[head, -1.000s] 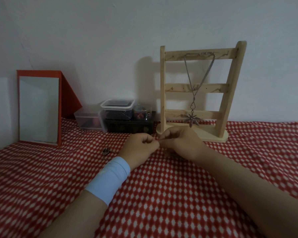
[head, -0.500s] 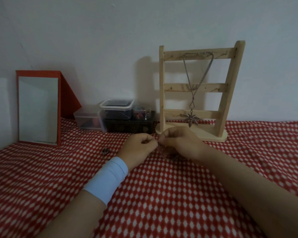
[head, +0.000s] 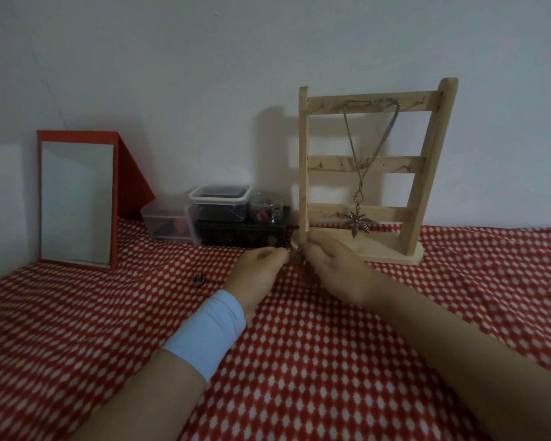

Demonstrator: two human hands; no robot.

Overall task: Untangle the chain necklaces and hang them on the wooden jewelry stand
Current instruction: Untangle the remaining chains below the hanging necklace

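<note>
Red-and-white patterned cloth (head: pixel 299 361) covers the surface below a pale wall. Just above it, near the stand's base, a tangled chain necklace (head: pixel 302 265) now dangles in a dark bunch between the hands, where a second ago almost none of it showed. The untangling seems under way, with hanging yet to come. The left hand (head: pixel 258 268) and right hand (head: pixel 334 268) meet fingertip to fingertip, each pinching the chain, forearms low. Behind them, the wooden jewelry stand (head: pixel 303 154) already carries a leaf-pendant necklace (head: pixel 358 221).

wooden stand (head: pixel 303 154) – upright by wall | leaf-pendant necklace (head: pixel 358 222) – hung, top rail | bunched chain (head: pixel 299 259) before base
</note>
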